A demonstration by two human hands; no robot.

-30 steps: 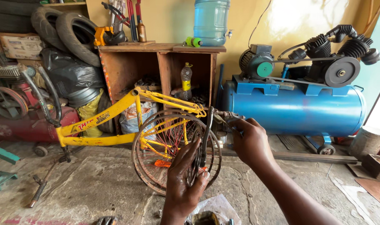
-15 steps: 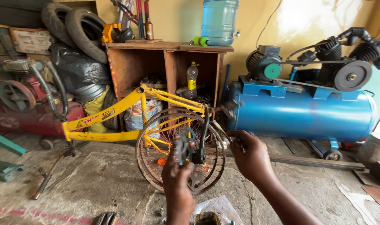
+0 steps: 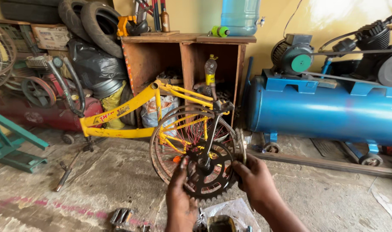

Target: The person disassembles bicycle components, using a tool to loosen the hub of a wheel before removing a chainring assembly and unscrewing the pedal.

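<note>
- We are noting the blue air compressor tank (image 3: 320,109) lying along the right wall, well apart from the work in hand.
- We are finding the yellow bicycle frame (image 3: 131,109) lying on the concrete floor (image 3: 97,180) before the wooden shelf unit (image 3: 183,56), with a bare spoked wheel rim (image 3: 170,137) leaning at its rear end.
- We are seeing the black chainring with its crank arm (image 3: 206,169) being held up between both hands, in front of the rim and above a clear plastic bag (image 3: 230,212) and a small tin (image 3: 221,223).
- The left hand (image 3: 181,195) is gripping the lower left edge of the toothed ring, fingers curled on it.
- The right hand (image 3: 252,176) is closing on the ring's right edge, thumb and fingers pinching it.
- A loose pedal (image 3: 120,216) is lying on the floor, left of the hands.
- We are judging the step as inspection and steadying of the crankset off the bicycle; the next move is likely calling for a firm two-handed hold clear of the teeth.
- Against the earlier frames, the crankset is now turning face-on to us; a second ago it was edge-on, and the right hand was spread near the rim, not yet on the ring.
</note>
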